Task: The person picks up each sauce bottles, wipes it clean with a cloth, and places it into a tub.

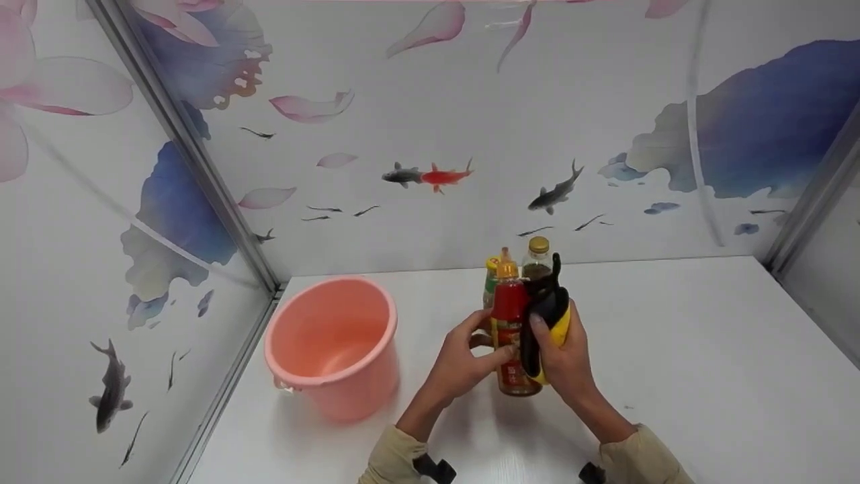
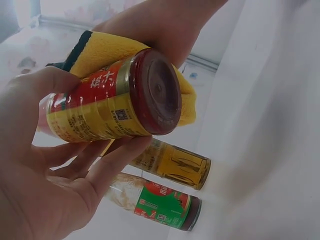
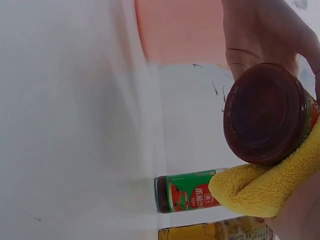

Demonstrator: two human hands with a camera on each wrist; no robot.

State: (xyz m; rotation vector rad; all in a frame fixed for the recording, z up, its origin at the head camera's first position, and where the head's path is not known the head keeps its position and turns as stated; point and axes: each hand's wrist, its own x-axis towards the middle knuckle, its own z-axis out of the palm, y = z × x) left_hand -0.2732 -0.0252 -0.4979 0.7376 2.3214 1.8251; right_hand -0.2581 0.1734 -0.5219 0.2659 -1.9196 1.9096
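A red sauce squeeze bottle [image 1: 510,304] with an orange nozzle cap is held off the table, its round base [image 2: 159,92] facing the left wrist camera. My left hand [image 1: 463,363] grips it between thumb and fingers, over its red and yellow label. On the other side, my right hand [image 1: 570,363] holds a yellow and black cloth [image 1: 557,329] against the bottle. In the right wrist view the fluffy yellow cloth [image 3: 265,185] lies along the bottle's side, by its dark base [image 3: 265,112].
Behind the hands stand a green-labelled bottle [image 2: 167,205] and a gold-capped bottle [image 1: 539,250] of amber liquid. A pink bucket [image 1: 359,393] is on the white table at the left. Panels with printed fish and petals enclose the table's back and sides.
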